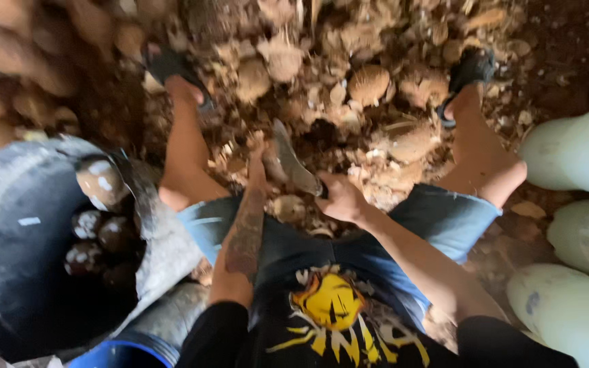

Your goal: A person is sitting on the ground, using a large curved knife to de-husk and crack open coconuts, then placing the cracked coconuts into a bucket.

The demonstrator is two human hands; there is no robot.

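Two hands meet low at centre over the husk pile (376, 102). Going L to R: dark tub (8, 272) w/ peeled coconuts (100, 180), then left hand (259, 153), fingers stretched flat twd the blade (293, 163), grasping nothing. Blade's long axis runs up-left from right hand (341, 199), clenched on its handle, so right is nearer. Pale sacks (581, 150) far R.
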